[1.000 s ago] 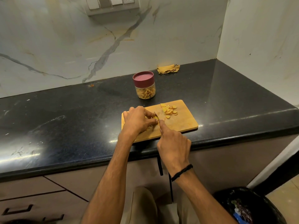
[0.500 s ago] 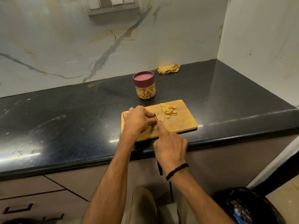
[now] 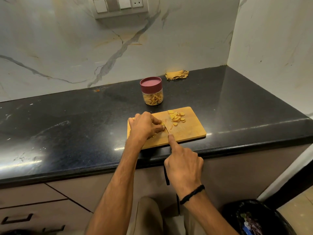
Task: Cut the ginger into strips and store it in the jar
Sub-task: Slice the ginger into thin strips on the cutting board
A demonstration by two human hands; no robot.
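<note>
1. Where the black surface (image 3: 67,124) reaches its front edge, I see a wooden cutting board (image 3: 191,131) lying flat.
2. The left hand (image 3: 145,126) sits on the board's left half, fingers curled, pinning a ginger piece (image 3: 162,124) down.
3. Behind the board stands the jar (image 3: 152,93), its red lid (image 3: 150,82) on and ginger strips (image 3: 154,100) inside.
4. The knife (image 3: 166,128) blade is just beside those fingertips.
5. The right hand (image 3: 183,165) grips the knife handle, index finger stretched along the blade's back.
6. Ginger slices (image 3: 177,117) lie heaped on the board's far side.
7. A yellow cloth (image 3: 177,74) lies by the wall.
</note>
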